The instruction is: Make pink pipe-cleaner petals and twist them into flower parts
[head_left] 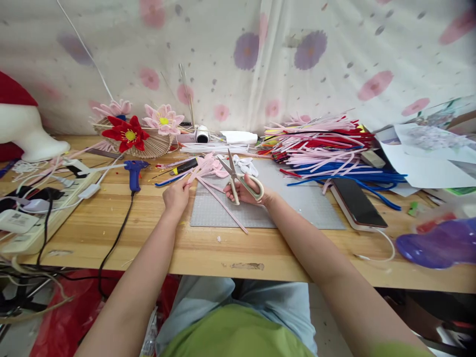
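My left hand (176,194) pinches the stem end of a pink pipe-cleaner flower (208,167) over the wooden table (148,233). Its long pink stems (223,206) trail across the grey cutting mat (297,208). My right hand (248,191) grips beige-handled scissors (235,174). The blades are open and point up towards the pink petals.
A heap of pink, red and blue pipe cleaners (320,148) lies at the back right beside a phone (357,202). A blue glue gun (134,173), a power strip (44,213) with cables and a basket of finished flowers (137,134) sit left. Papers (427,153) lie far right.
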### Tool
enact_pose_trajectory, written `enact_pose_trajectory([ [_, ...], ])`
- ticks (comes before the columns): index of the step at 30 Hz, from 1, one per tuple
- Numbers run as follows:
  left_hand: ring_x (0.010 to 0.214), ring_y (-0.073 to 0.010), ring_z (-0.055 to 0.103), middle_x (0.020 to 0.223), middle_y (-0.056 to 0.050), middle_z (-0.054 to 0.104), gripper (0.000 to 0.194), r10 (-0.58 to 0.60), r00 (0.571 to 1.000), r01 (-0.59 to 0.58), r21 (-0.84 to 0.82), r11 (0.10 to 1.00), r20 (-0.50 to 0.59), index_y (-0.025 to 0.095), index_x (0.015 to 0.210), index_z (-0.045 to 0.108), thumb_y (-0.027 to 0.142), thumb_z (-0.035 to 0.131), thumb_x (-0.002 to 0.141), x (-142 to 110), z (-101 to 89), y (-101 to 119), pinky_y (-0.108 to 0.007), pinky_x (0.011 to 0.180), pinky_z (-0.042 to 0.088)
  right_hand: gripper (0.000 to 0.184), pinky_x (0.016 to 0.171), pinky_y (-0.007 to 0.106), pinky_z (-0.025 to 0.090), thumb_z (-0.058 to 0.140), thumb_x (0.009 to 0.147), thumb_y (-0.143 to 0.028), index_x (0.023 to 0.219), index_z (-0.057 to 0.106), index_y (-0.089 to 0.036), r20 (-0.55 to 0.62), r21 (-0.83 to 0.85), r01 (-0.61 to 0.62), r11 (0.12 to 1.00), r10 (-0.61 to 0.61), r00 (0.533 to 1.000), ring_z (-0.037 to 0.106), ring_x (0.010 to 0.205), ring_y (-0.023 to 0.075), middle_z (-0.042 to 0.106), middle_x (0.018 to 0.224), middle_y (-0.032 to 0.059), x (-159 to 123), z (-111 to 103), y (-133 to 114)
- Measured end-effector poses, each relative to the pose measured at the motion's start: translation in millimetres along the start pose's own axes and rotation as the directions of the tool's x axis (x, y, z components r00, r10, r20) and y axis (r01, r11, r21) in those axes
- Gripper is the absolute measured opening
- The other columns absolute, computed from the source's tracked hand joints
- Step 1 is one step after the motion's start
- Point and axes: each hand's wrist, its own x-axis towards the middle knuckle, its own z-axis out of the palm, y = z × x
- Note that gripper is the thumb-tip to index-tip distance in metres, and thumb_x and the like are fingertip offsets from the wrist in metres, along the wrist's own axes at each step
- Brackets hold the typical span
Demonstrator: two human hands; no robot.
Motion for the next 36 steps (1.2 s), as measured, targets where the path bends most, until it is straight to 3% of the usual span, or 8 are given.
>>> enact_pose_trajectory([
  [4,0.075,-0.0221,0.06,0.085,-0.009,0.069,0.034,-0.024,1.0,0.024,0.002,1.0,0.002,0.023,0.095,0.068,0.041,0.041,0.084,0,1.4,-1,-0.028,0.059,0.032,0.075,0.076,0.035,0.046,0.035,0.067,-0.08,0.081,0.06,-0.01,0.143,0.038,-0.149,0.988,0.142,0.979,0.058,0.075,0.0186,0.063,0.081,0.0126,3,0,5],
  [7,0.078,-0.023,0.061,0.088,-0.01,0.069,0.034,0.023,1.0,-0.023,-0.014,1.0,-0.009,0.023,0.096,0.067,0.04,0.04,0.085,-2,3.4,3,-0.029,0.061,0.032,0.073,0.077,0.036,0.045,0.036,0.068,-0.078,0.08,0.06,-0.01,0.249,0.058,-0.174,0.983,0.155,0.956,0.059,0.077,0.0194,0.064,0.08,0.0122,7,0,5],
  [12,0.084,-0.0247,0.062,0.091,-0.01,0.07,0.033,0.113,0.993,-0.113,0.014,0.993,0.025,0.023,0.099,0.067,0.038,0.041,0.086,-7,7.3,11,-0.03,0.063,0.035,0.072,0.084,0.039,0.045,0.038,0.068,-0.077,0.082,0.061,-0.011,0.18,0.138,-0.113,0.984,0.087,0.98,0.061,0.084,0.0218,0.064,0.083,0.0131,10,0,5],
  [16,0.087,-0.0245,0.062,0.094,-0.01,0.07,0.032,0.212,0.976,-0.213,0.026,0.977,0.048,0.023,0.101,0.067,0.035,0.041,0.086,-10,11.3,14,-0.03,0.066,0.036,0.079,0.086,0.04,0.045,0.035,0.066,-0.081,0.089,0.061,-0.01,0.193,0.158,-0.081,0.984,0.05,0.98,0.06,0.089,0.0236,0.064,0.088,0.0154,12,-4,7],
  [21,0.087,-0.0223,0.063,0.092,-0.008,0.07,0.03,0.32,0.947,-0.321,0.011,0.947,0.014,0.024,0.098,0.069,0.036,0.044,0.086,-12,15.0,14,-0.028,0.068,0.038,0.086,0.089,0.045,0.043,0.027,0.066,-0.083,0.095,0.059,-0.008,0.164,0.218,-0.041,0.975,0.005,0.986,0.059,0.088,0.0241,0.062,0.087,0.0151,13,-8,9],
  [27,0.081,-0.0212,0.064,0.086,-0.005,0.071,0.028,0.325,0.946,-0.325,0.018,0.946,0.007,0.025,0.093,0.069,0.038,0.046,0.084,-12,16.3,11,-0.028,0.065,0.039,0.092,0.089,0.046,0.044,0.019,0.065,-0.085,0.095,0.058,-0.007,0.128,0.257,0.071,0.964,-0.107,0.986,0.058,0.082,0.0223,0.06,0.08,0.0122,10,-11,8],
  [36,0.079,-0.0215,0.064,0.083,-0.005,0.071,0.028,0.344,0.939,-0.344,0.038,0.938,0.007,0.024,0.09,0.069,0.038,0.046,0.084,-10,16.7,9,-0.028,0.062,0.038,0.086,0.069,0.036,0.048,0.014,0.067,-0.083,0.084,0.059,-0.011,0.066,0.231,0.088,0.969,-0.105,0.992,0.052,0.062,0.0163,0.051,0.063,0.0039,7,-3,7],
])
